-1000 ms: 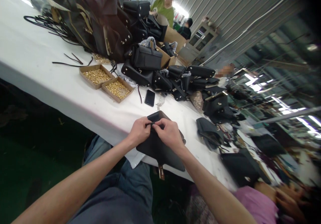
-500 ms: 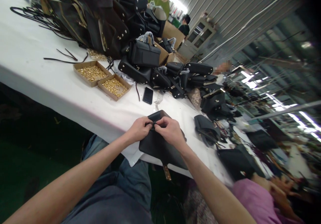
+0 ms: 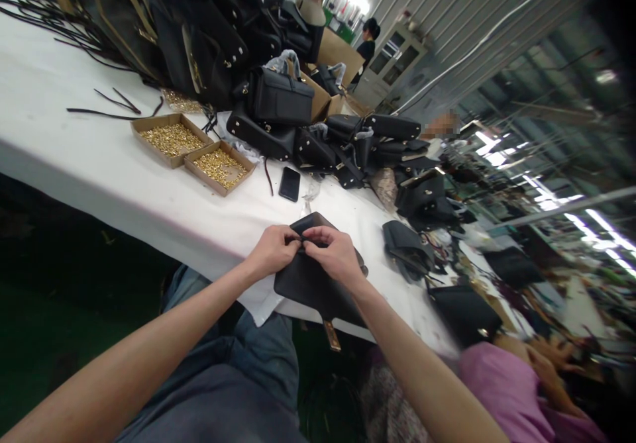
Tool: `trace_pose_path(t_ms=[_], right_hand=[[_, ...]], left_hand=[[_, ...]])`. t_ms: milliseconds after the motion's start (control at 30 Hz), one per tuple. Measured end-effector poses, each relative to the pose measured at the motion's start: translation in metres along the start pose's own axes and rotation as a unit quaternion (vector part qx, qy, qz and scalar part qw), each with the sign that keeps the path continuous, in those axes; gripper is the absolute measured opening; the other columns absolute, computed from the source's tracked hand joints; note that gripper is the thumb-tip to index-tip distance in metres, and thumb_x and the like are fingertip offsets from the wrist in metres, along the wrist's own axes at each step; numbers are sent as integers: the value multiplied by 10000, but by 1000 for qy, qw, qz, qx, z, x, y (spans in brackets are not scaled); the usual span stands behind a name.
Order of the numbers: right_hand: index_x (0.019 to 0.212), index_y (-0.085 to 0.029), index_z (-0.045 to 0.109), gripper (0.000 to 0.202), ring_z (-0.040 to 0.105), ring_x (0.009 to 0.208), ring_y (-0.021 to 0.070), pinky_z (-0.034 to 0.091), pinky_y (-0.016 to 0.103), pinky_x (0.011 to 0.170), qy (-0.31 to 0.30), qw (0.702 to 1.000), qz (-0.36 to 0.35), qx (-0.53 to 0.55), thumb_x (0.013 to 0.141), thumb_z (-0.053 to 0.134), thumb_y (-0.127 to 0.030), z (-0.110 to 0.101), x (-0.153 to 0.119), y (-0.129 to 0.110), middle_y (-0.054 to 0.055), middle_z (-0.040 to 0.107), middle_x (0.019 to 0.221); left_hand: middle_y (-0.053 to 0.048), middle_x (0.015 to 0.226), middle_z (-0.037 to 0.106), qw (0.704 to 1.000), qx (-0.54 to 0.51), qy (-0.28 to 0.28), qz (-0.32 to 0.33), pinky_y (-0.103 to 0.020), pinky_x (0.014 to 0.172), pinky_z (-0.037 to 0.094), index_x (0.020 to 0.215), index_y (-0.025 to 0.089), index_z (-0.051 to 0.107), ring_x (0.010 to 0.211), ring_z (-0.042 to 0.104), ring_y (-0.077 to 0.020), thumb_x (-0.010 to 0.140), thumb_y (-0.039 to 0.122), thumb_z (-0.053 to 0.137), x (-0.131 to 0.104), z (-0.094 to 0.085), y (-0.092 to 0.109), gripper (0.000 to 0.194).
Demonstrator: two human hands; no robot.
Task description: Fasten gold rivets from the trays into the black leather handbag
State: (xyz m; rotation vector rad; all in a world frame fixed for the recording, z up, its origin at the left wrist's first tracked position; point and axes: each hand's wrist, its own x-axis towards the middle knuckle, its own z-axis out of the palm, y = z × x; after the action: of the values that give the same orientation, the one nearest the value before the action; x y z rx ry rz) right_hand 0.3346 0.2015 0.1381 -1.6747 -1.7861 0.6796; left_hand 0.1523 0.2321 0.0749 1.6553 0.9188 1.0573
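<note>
A black leather bag (image 3: 309,291) lies on the white-covered table in front of me, with a gold-coloured metal piece (image 3: 332,336) hanging past the table edge. Over its upper part, my left hand (image 3: 275,251) is closed in a pinch. My right hand (image 3: 332,253) pinches right beside it, thumb and forefinger almost meeting the left fingertips. Something small and dark sits between the fingertips, too hidden to make out. Both hands rest close against the bag's surface.
Two cardboard trays, one at left (image 3: 171,140) and one nearer (image 3: 221,167), hold small gold hardware. A phone (image 3: 289,185) lies beyond the bag. Black handbags (image 3: 281,98) are piled at the back. A person in a pink sleeve (image 3: 499,383) sits close on my right.
The view has shifted slightly, so the table things sit a little further left. Both hands keep pinching at the same spot on the bag; the right fingers have shifted slightly.
</note>
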Motion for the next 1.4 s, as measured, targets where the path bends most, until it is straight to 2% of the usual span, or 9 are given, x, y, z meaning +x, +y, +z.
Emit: trace_pose_path(t_ms=[300,433,533,767,1067,1200,1333,1400], right_hand=[[1153,-200,823,320,789,1029,260,629,406,981,-39,996,24,72,849,813,-299,-7,0,11,73,835,1097],[1104,-182,824,309,787,977,251,630,381,921,-30,996,36,80,811,826,-280,-7,1,12,79,836,1053],[1094,-177,824,306,778,930,240,625,353,845,-26,995,44,86,805,815,-277,-5,1,11,81,834,1029],[1066,-167,818,300,764,888,226,591,322,793,-20,994,56,88,783,805,-266,-3,2,12,73,830,989],[1036,-158,816,274,743,888,210,549,318,823,-31,993,57,101,773,785,-231,-5,4,12,64,828,980],[1059,-158,807,298,731,871,207,538,304,781,-44,991,60,111,774,791,-244,-6,4,13,61,823,967],[1063,-158,797,290,716,854,206,527,294,737,-44,992,62,103,789,796,-255,-5,5,14,63,813,963],[1102,-162,794,299,718,883,211,532,298,754,-51,993,44,101,818,785,-254,-7,5,14,63,808,986]], left_hand=[[-59,818,815,1000,18,14,-20,-302,669,468,822,165,852,750,714,-204,871,141,644,5,5,1,215],[-52,813,814,999,-8,9,-30,-290,654,455,840,154,856,735,700,-195,870,145,644,4,4,2,215],[-53,830,815,998,-45,-13,-35,-281,660,452,876,142,861,750,692,-193,878,167,641,3,0,1,221],[-52,845,807,992,-89,-58,-71,-265,644,419,932,118,859,738,653,-174,882,246,643,5,-4,-2,256],[-61,852,815,990,-108,-42,-82,-260,659,445,942,119,872,761,674,-183,858,268,672,3,-3,-4,263],[-67,870,812,988,-118,-70,-75,-264,676,452,951,115,864,777,674,-186,869,289,670,4,-8,-5,274],[-71,899,805,980,-138,-115,-91,-256,628,423,1025,111,849,750,655,-179,886,340,676,3,-16,-4,319],[-74,936,807,976,-147,-129,-97,-250,625,424,1066,115,845,764,658,-181,886,344,678,2,-20,-3,336]])
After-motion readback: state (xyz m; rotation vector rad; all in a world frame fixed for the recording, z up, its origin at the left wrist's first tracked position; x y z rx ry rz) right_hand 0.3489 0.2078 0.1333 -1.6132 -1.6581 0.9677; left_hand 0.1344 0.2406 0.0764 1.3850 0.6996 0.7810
